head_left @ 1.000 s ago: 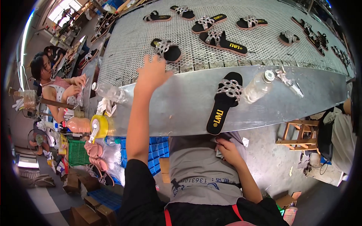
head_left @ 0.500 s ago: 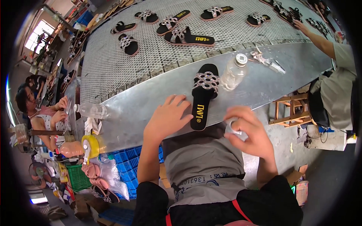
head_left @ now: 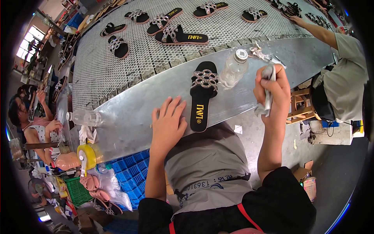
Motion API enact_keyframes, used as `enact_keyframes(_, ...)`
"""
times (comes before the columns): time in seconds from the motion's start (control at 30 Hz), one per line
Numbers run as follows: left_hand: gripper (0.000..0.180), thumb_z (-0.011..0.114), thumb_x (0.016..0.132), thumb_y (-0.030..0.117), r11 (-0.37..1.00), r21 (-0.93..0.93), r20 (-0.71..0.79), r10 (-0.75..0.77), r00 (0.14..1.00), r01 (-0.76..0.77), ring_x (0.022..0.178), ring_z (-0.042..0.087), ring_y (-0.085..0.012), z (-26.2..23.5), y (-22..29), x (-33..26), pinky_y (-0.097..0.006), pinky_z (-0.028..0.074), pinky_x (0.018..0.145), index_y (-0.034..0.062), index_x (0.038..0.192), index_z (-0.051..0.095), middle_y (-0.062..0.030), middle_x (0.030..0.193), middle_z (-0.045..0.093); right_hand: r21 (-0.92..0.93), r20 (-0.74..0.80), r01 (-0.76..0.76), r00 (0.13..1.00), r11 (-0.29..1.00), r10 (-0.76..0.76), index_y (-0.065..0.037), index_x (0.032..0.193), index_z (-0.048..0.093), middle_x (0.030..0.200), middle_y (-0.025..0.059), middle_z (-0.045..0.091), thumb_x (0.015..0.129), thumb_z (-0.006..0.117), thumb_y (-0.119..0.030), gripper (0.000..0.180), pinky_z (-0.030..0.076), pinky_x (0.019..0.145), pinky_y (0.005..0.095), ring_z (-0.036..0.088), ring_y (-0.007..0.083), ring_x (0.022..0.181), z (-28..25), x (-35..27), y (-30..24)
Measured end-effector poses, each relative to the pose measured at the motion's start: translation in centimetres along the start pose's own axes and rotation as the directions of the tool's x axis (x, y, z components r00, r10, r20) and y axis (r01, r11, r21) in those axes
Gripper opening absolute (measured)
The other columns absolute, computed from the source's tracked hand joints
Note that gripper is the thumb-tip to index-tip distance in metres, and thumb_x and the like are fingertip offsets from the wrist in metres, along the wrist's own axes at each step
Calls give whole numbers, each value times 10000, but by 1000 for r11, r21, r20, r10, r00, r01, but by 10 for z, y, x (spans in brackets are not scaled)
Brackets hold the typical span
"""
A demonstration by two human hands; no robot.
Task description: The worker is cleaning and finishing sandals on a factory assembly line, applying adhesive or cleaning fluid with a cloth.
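A black flat slide sandal (head_left: 200, 102) with a strap of glittering rings lies on the metal table (head_left: 144, 107), its heel at the near edge. To its left my left hand (head_left: 167, 126) rests on the table edge with fingers spread, holding nothing and apart from the sandal. My right hand (head_left: 277, 91) is raised off to the right, closed around a crumpled greyish-white cloth (head_left: 267, 87). Between the sandal and that hand stands a clear plastic bottle (head_left: 234, 70) with a white cap.
Several similar sandals (head_left: 181, 37) sit on the mesh conveyor (head_left: 136, 50) beyond the table. A crumpled wrapper (head_left: 260, 50) lies past the bottle. Another clear bottle (head_left: 85, 117) and a yellow tape roll (head_left: 87, 156) are at left. One person (head_left: 344, 66) reaches over at right; another (head_left: 37, 121) works at left.
My right hand has lifted away from the table's near edge, up and to the right, with the cloth. My left hand's fingers have spread. The view has shifted a little; the sandal lies as before.
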State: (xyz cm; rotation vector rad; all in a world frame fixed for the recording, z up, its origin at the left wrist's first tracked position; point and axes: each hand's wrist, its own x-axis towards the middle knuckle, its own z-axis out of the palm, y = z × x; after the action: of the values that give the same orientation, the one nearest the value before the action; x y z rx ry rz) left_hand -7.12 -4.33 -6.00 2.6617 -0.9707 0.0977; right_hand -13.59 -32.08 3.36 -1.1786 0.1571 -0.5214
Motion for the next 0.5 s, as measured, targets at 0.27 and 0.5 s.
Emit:
enact_keyframes(0.27, 424, 572, 885, 107, 995, -12, -217, -96, 971, 95, 1371, 460, -311, 28, 11, -5, -483, 322, 1116, 87, 1306, 612, -92, 1443, 545, -877, 243, 410, 827, 248, -507, -37, 1103, 595, 941, 88, 665, 889, 669, -71, 228, 486, 592, 307, 638, 219, 683, 11, 36, 3)
enact_keyframes(0.5, 416, 583, 876, 99, 996, -41, -217, -88, 972, 81, 1355, 474, -323, 26, 15, -2, -484, 332, 1115, 74, 1289, 624, -103, 1424, 556, -870, 389, 482, 803, 108, -452, -52, 1084, 603, 979, 108, 661, 856, 792, -245, 353, 520, 625, 364, 648, 290, 722, 3, 57, 27)
